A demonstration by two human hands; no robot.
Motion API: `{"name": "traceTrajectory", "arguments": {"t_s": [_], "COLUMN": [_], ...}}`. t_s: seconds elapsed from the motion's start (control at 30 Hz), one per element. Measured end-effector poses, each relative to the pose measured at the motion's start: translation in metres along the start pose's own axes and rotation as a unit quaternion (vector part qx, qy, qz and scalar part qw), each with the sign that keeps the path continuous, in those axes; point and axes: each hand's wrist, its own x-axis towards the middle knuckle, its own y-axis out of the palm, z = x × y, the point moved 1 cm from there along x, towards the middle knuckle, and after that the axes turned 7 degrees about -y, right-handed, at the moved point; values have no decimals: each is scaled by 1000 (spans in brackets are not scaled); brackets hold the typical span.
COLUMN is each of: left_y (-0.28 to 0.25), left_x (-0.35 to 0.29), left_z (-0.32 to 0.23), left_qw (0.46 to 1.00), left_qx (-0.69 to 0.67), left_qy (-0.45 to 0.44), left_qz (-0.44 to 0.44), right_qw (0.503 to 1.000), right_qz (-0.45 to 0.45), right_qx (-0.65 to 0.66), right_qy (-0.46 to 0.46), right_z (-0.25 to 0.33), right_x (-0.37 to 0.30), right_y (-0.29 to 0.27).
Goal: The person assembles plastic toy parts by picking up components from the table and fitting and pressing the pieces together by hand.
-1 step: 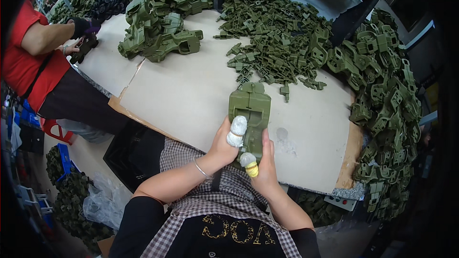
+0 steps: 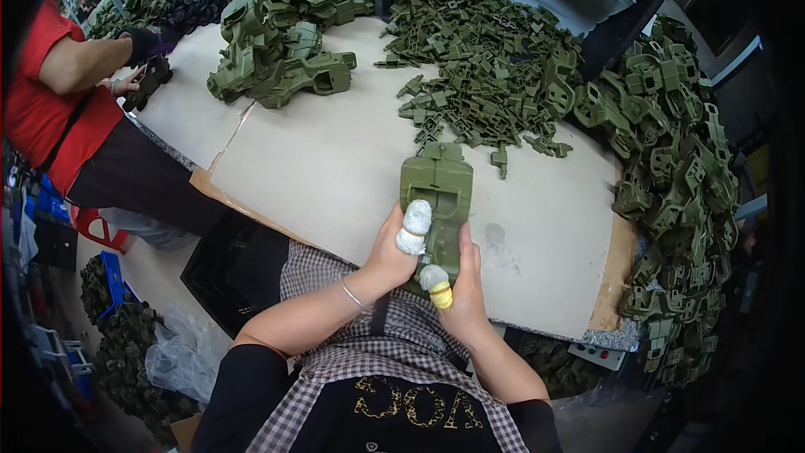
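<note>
My left hand (image 2: pixel 387 253) and my right hand (image 2: pixel 464 298) grip a dark green plastic toy vehicle body (image 2: pixel 442 186) from its two sides, above the near edge of the table. Its far end points away from me, and an opening shows in its upper face. The left thumb wears a white wrapping (image 2: pixel 414 226) and presses on the body. On the right thumb is a white and yellow wrapping (image 2: pixel 438 287), close to the body's near end. Most of the other fingers are hidden beneath or behind the piece.
Small green parts (image 2: pixel 478 59) lie heaped across the far table (image 2: pixel 310 176). Larger green bodies (image 2: pixel 285 67) are piled at the far left, and more green shells (image 2: pixel 671 168) along the right edge. A co-worker in a red shirt (image 2: pixel 38 101) handles a dark piece (image 2: pixel 149 82) at the left.
The vehicle body and my hands have shifted very slightly away and to the left, the grip unchanged. The co-worker's gloved hand has moved slightly.
</note>
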Motion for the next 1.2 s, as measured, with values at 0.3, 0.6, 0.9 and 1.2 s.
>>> {"name": "traceTrajectory", "arguments": {"t_s": [0.3,0.6,0.9,1.2], "left_y": [-7,-10,-56,4], "left_x": [-14,-1,-19,50], "left_z": [6,-12,-73,-100], "left_qw": [936,869,980,768], "left_qx": [-295,-407,113,548], "left_qy": [-100,84,-76,45], "left_qz": [161,267,143,328], "right_qw": [989,870,946,981], "right_qz": [36,21,5,94], "right_qx": [-132,481,305,149], "right_qy": [-51,104,107,81], "right_z": [33,6,-23,-26], "right_x": [17,8,37,38], "right_y": [-17,-7,-50,-63]}}
